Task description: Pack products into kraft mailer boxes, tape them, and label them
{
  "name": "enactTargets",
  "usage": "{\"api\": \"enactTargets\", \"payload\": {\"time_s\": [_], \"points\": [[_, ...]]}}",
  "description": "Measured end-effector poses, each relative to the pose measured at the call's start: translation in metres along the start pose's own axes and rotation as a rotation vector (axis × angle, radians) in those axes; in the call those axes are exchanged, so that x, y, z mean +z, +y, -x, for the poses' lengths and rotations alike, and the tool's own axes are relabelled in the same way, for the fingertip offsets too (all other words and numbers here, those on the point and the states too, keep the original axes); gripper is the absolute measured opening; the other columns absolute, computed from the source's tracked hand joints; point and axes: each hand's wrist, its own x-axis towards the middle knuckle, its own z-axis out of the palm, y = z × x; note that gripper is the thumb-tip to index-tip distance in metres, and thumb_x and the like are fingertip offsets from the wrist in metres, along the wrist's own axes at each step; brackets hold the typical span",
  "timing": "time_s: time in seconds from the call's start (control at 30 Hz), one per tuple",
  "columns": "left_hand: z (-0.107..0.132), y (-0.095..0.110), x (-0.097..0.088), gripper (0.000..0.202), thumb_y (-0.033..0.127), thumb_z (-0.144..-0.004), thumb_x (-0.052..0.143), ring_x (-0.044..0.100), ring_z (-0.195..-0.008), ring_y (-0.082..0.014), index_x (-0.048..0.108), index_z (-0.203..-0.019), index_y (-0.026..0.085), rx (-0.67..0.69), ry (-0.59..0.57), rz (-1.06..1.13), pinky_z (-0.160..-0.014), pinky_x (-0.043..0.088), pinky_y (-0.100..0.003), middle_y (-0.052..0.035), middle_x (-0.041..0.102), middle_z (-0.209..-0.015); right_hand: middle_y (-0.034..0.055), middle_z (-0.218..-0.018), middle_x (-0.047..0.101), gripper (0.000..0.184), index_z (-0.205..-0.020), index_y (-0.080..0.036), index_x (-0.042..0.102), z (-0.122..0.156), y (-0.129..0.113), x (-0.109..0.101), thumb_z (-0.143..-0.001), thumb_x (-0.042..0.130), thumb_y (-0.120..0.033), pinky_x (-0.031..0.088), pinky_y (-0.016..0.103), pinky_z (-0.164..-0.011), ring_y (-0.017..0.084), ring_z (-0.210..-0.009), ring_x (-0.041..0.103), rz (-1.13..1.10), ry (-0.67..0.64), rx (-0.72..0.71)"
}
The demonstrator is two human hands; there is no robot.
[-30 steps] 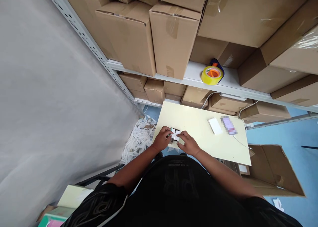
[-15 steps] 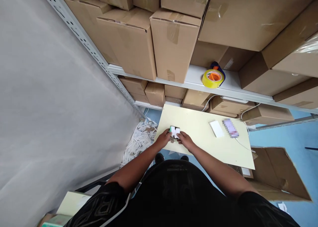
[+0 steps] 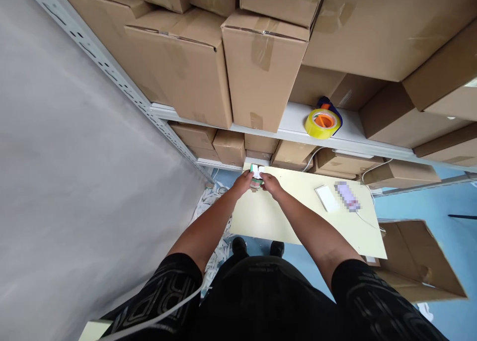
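A small white-and-green box (image 3: 256,183) is gripped from both sides at the far left part of the pale yellow table (image 3: 268,216). White pieces, perhaps flaps or contents, stick up at its top; which they are I cannot tell. My left hand (image 3: 243,183) closes on its left side, thumb on top. On the opposite side my right hand (image 3: 271,184) closes on it the same way. To the right on the table lie a flat white box (image 3: 326,198) and a blurred-out phone-like object (image 3: 347,196) with a white cable.
Cardboard boxes (image 3: 261,72) fill the shelves ahead. A yellow tape roll in a dispenser (image 3: 322,122) sits on the shelf edge. An open carton (image 3: 421,256) stands right of the table. Paper scraps (image 3: 208,207) lie on the floor at left, beside the grey wall (image 3: 74,182).
Both hands have moved forward with the small box, from near the table's front edge to its far edge. My arms are stretched out further, and the view has shifted slightly.
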Motion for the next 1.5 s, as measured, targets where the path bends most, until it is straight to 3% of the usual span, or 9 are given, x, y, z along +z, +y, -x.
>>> {"api": "enactTargets", "payload": {"time_s": [0.13,0.33,0.53,0.77,0.97,1.27,1.33,1.4,1.5], "points": [[0.003,-0.003,-0.003,0.048,0.056,-0.099,0.042,0.071,-0.098,-0.0226,0.062,-0.127,0.023,-0.013,-0.020,0.026,-0.069,0.057,-0.027,-0.0097,0.072,-0.120,0.0075,-0.106,0.073,0.048,-0.109,-0.020,0.068,0.005,-0.003,-0.002,-0.090,0.056,-0.062,0.054,0.027,-0.064,0.018,-0.077,0.068,0.014,0.000,0.017],[0.016,-0.009,-0.010,0.047,0.058,-0.097,0.044,0.067,-0.112,-0.0267,0.066,-0.121,0.023,0.042,0.035,0.016,-0.086,0.056,-0.035,-0.0098,0.073,-0.122,0.0100,-0.120,0.070,0.057,-0.119,-0.020,0.066,0.026,0.010,-0.013,-0.089,0.057,-0.068,0.054,0.027,-0.067,0.020,-0.089,0.069,0.000,0.024,0.017],[0.055,-0.042,-0.018,0.043,0.052,-0.092,0.050,0.068,-0.109,-0.0253,0.066,-0.117,0.021,0.069,0.045,0.032,-0.087,0.055,-0.035,-0.0095,0.071,-0.123,0.0105,-0.119,0.070,0.043,-0.106,-0.020,0.068,0.078,0.066,-0.041,-0.091,0.062,-0.059,0.053,0.026,-0.068,0.018,-0.086,0.070,-0.048,0.048,0.101],[0.116,-0.076,0.000,0.033,0.045,-0.087,0.054,0.071,-0.096,-0.0234,0.069,-0.100,0.019,0.090,-0.183,-0.103,-0.084,0.054,-0.033,-0.0068,0.076,-0.102,0.0107,-0.105,0.072,0.032,-0.096,-0.018,0.066,0.151,0.132,-0.075,-0.090,0.064,-0.049,0.051,0.027,-0.065,0.017,-0.077,0.069,-0.059,0.153,0.204],[0.135,-0.062,0.026,0.027,0.040,-0.087,0.055,0.071,-0.096,-0.0231,0.070,-0.096,0.020,0.190,-0.264,-0.183,-0.087,0.053,-0.033,-0.0047,0.076,-0.097,0.0096,-0.104,0.071,0.031,-0.096,-0.018,0.066,0.179,0.154,-0.103,-0.089,0.061,-0.048,0.050,0.027,-0.066,0.016,-0.078,0.068,-0.051,0.213,0.197],[0.143,-0.021,0.072,0.025,0.039,-0.091,0.053,0.071,-0.098,-0.0223,0.068,-0.098,0.020,0.214,-0.216,-0.258,-0.088,0.051,-0.031,-0.0059,0.076,-0.101,0.0057,-0.098,0.073,0.028,-0.094,-0.020,0.068,0.165,0.171,-0.154,-0.087,0.057,-0.045,0.049,0.027,-0.067,0.017,-0.077,0.071,0.086,0.090,0.044],[0.146,-0.010,0.085,0.023,0.038,-0.091,0.054,0.071,-0.099,-0.0220,0.068,-0.097,0.021,0.192,-0.209,-0.279,-0.088,0.051,-0.030,-0.0057,0.076,-0.102,0.0047,-0.095,0.074,0.028,-0.094,-0.021,0.069,0.160,0.168,-0.171,-0.086,0.058,-0.046,0.050,0.028,-0.071,0.018,-0.078,0.070,0.129,0.072,-0.008],[0.149,0.000,0.097,0.021,0.036,-0.091,0.055,0.070,-0.100,-0.0217,0.068,-0.098,0.021,0.179,-0.192,-0.293,-0.089,0.051,-0.030,-0.0058,0.076,-0.103,0.0044,-0.093,0.074,0.029,-0.094,-0.022,0.069,0.154,0.148,-0.194,-0.087,0.058,-0.048,0.051,0.031,-0.076,0.020,-0.080,0.070,0.175,0.112,-0.116],[0.153,0.013,0.111,0.020,0.034,-0.091,0.054,0.070,-0.100,-0.0215,0.068,-0.099,0.021,0.182,-0.156,-0.290,-0.089,0.051,-0.030,-0.0059,0.076,-0.104,0.0051,-0.096,0.075,0.031,-0.098,-0.024,0.069,0.136,0.075,-0.235,-0.088,0.057,-0.051,0.051,0.035,-0.083,0.024,-0.090,0.068,0.257,0.308,-0.368]]}}
